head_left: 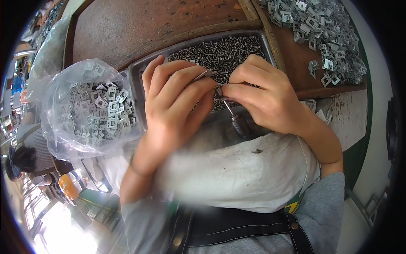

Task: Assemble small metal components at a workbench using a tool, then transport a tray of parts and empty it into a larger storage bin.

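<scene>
My left hand is closed, its fingers pinching a thin flat metal piece above a tray of screws. Facing it, my right hand has its thumb and forefinger pressed round a small metal bracket. Both hands' fingertips nearly meet there. Just below, a tool like a screwdriver, with a dark handle and bright shaft, leans with its shaft end near the bracket; what supports it is hidden. Under the hands, the grey tray holds a great many small dark metal screws.
To the left, a clear plastic bag holds many square metal brackets. More brackets lie heaped at the far right, behind a wooden strip. White cloth covers my lap. Another person is at far left.
</scene>
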A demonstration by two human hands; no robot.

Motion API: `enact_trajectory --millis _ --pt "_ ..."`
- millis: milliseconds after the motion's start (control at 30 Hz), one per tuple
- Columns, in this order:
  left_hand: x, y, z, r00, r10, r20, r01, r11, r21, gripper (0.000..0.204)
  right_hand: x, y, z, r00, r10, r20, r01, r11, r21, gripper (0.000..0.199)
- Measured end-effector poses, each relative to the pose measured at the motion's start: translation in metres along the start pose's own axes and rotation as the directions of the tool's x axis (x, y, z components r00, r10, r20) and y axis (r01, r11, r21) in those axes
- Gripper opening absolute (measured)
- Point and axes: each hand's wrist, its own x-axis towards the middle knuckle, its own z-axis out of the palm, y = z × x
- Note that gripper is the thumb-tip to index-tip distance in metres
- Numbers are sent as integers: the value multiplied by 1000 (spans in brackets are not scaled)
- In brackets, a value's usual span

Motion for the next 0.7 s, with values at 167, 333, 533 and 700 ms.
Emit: enact_trajectory --millis 167,333,533,700 --pt "0 1 -2 979 -197 57 204 957 -208 16 7 4 -21 992 -33 122 54 983 -178 15" --pt "7 7 -3 787 -496 367 609 525 -594 9 15 -14 -101 905 422 -53 -215 347 -913 22" --pt "6 9 -5 632 -602 488 712 202 -673 19 -5 3 -11 893 217 395 -39 910 -414 8" --pt "3 9 -4 607 -622 494 743 225 -630 20 -2 5 -4 934 234 270 -148 942 -302 5"
